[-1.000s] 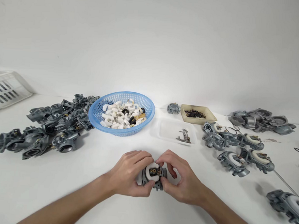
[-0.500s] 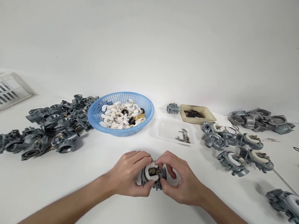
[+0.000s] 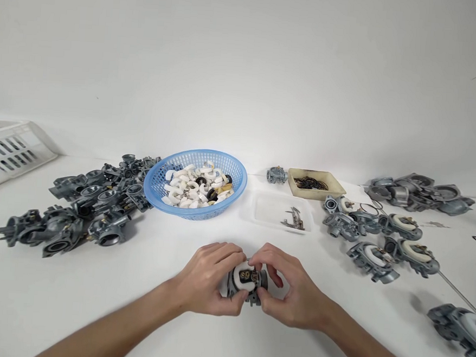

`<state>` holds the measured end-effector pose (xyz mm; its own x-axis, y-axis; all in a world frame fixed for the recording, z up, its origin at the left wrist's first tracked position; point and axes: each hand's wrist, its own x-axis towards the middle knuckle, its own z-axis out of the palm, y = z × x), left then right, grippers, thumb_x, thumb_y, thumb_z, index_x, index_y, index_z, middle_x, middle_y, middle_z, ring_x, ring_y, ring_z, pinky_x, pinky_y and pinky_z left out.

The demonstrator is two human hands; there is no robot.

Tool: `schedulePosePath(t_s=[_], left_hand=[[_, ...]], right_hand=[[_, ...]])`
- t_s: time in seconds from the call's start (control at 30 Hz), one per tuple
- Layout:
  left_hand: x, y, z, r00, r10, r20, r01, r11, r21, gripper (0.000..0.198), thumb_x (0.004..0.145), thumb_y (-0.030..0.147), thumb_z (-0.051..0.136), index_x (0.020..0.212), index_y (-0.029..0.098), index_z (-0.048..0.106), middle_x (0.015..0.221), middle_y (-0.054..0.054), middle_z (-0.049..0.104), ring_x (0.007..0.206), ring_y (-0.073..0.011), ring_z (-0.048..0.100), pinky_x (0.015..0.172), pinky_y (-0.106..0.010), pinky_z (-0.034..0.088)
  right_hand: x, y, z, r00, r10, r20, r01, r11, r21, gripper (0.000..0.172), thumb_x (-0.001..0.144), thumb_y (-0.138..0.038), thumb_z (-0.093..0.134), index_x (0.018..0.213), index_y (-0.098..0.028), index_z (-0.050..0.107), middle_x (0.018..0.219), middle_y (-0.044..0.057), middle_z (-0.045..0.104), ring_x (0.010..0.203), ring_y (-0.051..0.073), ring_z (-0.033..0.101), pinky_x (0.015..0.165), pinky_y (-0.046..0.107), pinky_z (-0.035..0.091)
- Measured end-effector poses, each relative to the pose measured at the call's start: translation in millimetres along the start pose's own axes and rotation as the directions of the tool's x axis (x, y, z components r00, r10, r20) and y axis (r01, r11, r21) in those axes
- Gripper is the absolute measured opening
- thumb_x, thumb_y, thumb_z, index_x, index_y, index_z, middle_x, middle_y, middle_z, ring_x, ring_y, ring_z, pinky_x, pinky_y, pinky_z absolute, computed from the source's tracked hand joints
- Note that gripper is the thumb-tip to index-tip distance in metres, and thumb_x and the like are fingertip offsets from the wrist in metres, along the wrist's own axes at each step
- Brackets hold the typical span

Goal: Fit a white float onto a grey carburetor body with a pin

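Observation:
A grey metal carburetor body (image 3: 247, 281) with a white float and brass parts on top rests on the white table just in front of me. My left hand (image 3: 210, 277) wraps round its left side with curled fingers. My right hand (image 3: 291, 288) grips its right side, thumb and forefinger pinched at the top of the float. Much of the body is hidden by my fingers.
A blue basket (image 3: 200, 182) of white floats stands behind. To its left lies a pile of grey carburetor bodies (image 3: 81, 205). A clear tray of small pins (image 3: 282, 213), a beige tray of black rings (image 3: 315, 183) and several float-fitted carburetors (image 3: 380, 237) sit right. White crate (image 3: 7, 154) far left.
Both hands stay closed on the carburetor body with only slight finger shifts. The view has drifted a little, so the table objects sit slightly lower and to the right.

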<state>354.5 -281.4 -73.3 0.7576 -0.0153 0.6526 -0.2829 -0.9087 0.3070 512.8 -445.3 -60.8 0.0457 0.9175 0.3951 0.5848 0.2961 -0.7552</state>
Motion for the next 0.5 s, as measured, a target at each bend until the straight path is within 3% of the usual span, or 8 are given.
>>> schedulePosePath(t_s=[0.5], left_hand=[[2.0, 1.8, -3.1, 1.000, 0.007, 0.016, -0.008, 1.000, 0.009, 0.033, 0.075, 0.028, 0.059, 0.106, 0.018, 0.056, 0.087, -0.007, 0.067, 0.065, -0.0198, 0.059, 0.057, -0.034, 0.051]], right_hand=[[-0.7, 1.3, 0.4, 1.000, 0.026, -0.014, -0.027, 1.000, -0.011, 0.051, 0.075, -0.003, 0.059, 0.118, -0.030, 0.054, 0.098, -0.001, 0.056, 0.064, 0.011, 0.041, 0.059, 0.028, 0.041]])
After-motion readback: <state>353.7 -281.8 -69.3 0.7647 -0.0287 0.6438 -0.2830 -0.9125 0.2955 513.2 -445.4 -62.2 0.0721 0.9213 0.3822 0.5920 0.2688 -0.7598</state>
